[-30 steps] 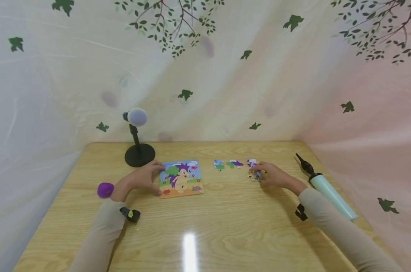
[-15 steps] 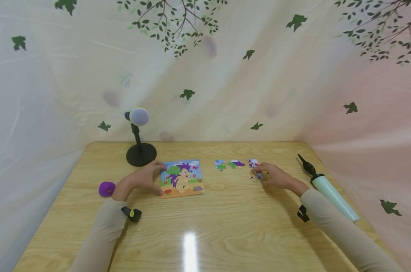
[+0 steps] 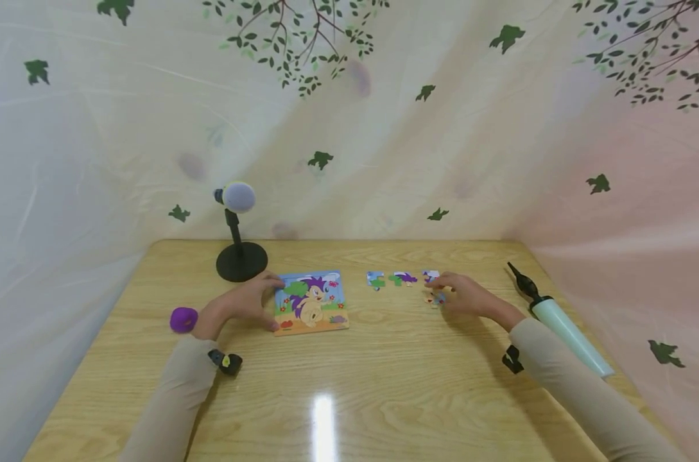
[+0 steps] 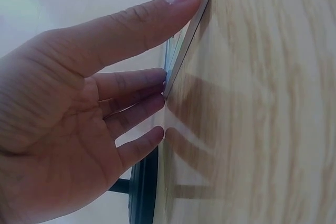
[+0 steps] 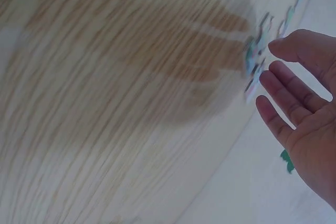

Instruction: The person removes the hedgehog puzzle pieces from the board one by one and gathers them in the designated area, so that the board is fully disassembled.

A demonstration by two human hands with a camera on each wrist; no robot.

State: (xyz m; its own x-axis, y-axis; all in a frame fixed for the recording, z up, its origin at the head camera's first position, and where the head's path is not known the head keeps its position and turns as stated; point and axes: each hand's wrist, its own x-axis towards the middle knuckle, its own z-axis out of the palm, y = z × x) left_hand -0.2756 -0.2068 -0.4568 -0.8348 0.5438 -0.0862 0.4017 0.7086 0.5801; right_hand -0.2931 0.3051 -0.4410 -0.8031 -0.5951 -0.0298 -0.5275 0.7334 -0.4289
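Observation:
A colourful puzzle board [image 3: 311, 301] with a cartoon animal lies on the wooden table [image 3: 349, 385]. My left hand [image 3: 251, 300] rests against its left edge. In the left wrist view the left hand [image 4: 168, 40] has straight fingers, the thumb and fingertips touching the board's rim [image 4: 191, 30]. Loose puzzle pieces [image 3: 402, 278] lie in a row right of the board. My right hand [image 3: 447, 289] sits over the rightmost pieces [image 3: 432, 297]. In the right wrist view the right hand [image 5: 269, 61] is flat beside the blurred pieces [image 5: 253, 64], gripping nothing.
A microphone on a black round stand [image 3: 241, 260] stands behind the left hand. A purple ball [image 3: 183, 319] lies left of that wrist. A pale hand pump with a black nozzle [image 3: 560, 324] lies at the table's right edge. Leaf-printed sheets wall the table in.
My right hand has edged slightly toward the back over the rightmost loose pieces. The left hand stays on the board's edge.

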